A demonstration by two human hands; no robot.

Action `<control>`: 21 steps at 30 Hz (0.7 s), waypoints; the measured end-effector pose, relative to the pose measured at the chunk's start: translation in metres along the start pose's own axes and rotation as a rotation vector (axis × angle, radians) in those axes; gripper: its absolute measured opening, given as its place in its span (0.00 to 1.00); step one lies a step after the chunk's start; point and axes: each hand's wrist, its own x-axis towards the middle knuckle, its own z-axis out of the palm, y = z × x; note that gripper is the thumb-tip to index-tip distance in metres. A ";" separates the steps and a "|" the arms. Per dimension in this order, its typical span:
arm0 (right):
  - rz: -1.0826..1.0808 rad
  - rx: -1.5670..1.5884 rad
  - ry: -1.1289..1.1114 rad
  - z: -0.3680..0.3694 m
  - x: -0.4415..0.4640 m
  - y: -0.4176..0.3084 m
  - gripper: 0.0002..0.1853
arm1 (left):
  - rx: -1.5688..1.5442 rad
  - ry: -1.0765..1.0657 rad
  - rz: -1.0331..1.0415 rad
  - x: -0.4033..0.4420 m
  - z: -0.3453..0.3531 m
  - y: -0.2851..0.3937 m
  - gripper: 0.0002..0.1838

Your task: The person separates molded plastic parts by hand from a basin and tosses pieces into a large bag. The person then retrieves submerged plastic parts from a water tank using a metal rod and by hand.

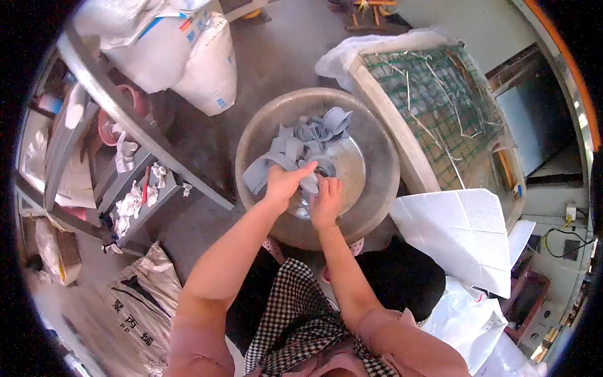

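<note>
Fingers of the right hand are bent and close together at the end of a grey piece; whether they grip it cannot be told. Left hand holds the same piece, thumb extended toward the right hand. Both hands are over a round basin, which contains further grey parts. White foam board lies to the basin's right, white sacks beyond it, to the left.

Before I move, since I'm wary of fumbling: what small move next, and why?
Perhaps use the right hand to steady the small grey piece: those fingers sit close beside it, while the left hand appears to grip it over the basin.
</note>
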 end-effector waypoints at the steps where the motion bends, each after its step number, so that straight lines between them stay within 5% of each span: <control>1: -0.020 -0.001 0.007 -0.005 0.004 -0.006 0.25 | -0.010 0.001 0.019 -0.002 0.002 0.003 0.21; 4: -0.058 0.021 0.047 -0.021 0.020 -0.022 0.30 | -0.025 0.108 0.184 -0.007 0.004 0.014 0.20; 9: 0.088 0.302 -0.363 -0.068 0.051 -0.025 0.39 | -0.465 0.010 0.156 -0.030 0.005 0.045 0.14; 15: 0.037 0.434 -0.236 -0.161 0.107 -0.015 0.15 | -0.538 0.027 0.095 -0.014 -0.046 0.054 0.12; 21: 0.076 0.939 -0.212 -0.205 0.128 0.022 0.08 | -0.265 -0.178 0.031 -0.058 -0.037 0.079 0.13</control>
